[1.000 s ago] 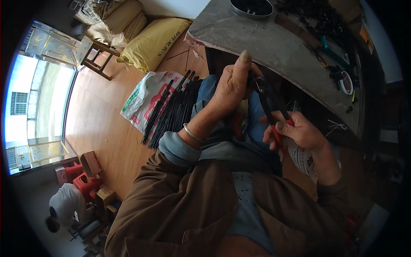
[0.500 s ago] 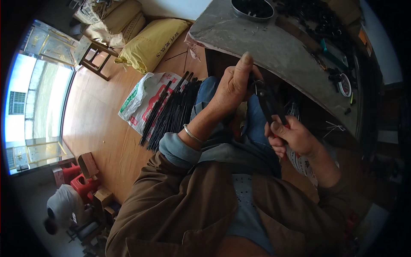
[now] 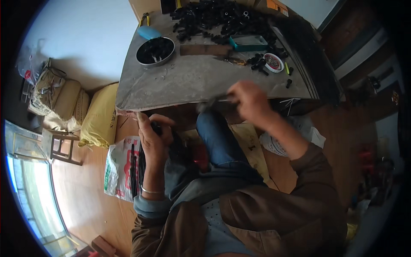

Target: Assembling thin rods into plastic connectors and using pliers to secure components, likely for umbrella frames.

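Observation:
My left hand (image 3: 155, 135) is above my left thigh, just in front of the table's near edge. Its fingers are closed round a small black part (image 3: 156, 127), mostly hidden in the grip. My right hand (image 3: 251, 102), smeared by motion, is raised at the table's front edge, over my right knee. It grips a pair of pliers (image 3: 210, 104), whose dark jaws point left toward my left hand with a gap between.
On the grey table (image 3: 188, 81) are a round pan of black parts (image 3: 155, 50), a heap of black parts (image 3: 209, 19), a green tray (image 3: 248, 43), a wooden strip (image 3: 203, 50) and a small white bowl (image 3: 273, 63). Black rods (image 3: 136, 165) lie on a sack at left.
The pliers have come away from the part in my left hand, and my right hand has moved up and forward. The view has swung toward the table.

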`<state>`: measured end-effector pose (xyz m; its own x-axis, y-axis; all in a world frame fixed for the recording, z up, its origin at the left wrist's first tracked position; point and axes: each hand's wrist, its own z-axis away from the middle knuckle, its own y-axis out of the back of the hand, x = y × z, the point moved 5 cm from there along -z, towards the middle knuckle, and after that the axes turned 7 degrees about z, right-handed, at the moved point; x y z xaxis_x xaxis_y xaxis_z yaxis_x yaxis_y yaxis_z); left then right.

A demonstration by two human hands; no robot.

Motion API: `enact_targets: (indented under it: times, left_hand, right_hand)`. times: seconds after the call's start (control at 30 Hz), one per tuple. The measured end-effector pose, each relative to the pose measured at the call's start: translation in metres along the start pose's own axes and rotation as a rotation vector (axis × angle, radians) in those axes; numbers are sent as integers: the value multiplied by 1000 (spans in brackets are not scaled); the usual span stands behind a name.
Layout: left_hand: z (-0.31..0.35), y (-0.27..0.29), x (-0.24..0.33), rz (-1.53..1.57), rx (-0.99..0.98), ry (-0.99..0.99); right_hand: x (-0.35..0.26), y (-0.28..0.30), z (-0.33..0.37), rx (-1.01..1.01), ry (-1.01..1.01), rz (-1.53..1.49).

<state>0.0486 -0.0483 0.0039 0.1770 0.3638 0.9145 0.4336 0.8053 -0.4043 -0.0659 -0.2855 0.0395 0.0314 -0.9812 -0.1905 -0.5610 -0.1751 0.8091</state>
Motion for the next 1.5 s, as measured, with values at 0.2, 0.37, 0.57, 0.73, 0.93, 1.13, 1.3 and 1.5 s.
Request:
enact_targets:
  times: [0.2, 0.37, 0.57, 0.73, 0.93, 1.13, 1.3, 1.5]
  left_hand:
    - [-6, -17, -11, -8, -38, 56]
    - [-5, -22, -13, -33, -15, 81]
    - [-7, -23, -15, -15, -6, 61]
    - [-6, -25, -14, -9, -15, 74]
    - [-4, -23, -14, 2, -17, 75]
    - [-2, -21, -13, 38, -45, 92]
    - [1, -21, -16, 56, -114, 78]
    - [4, -10, -16, 60, -126, -33]
  right_hand:
    - [199, 45, -15, -160, -711, 398]
    - [213, 36, -25, -365, -738, 451]
    - [221, 22, -28, -383, -708, 476]
    - [221, 23, -28, -406, -748, 443]
    - [218, 21, -30, -402, -736, 459]
    - [240, 23, -27, -238, -777, 429]
    - [246, 32, -26, -95, -820, 73]
    - [93, 11, -60, -210, -795, -1377]
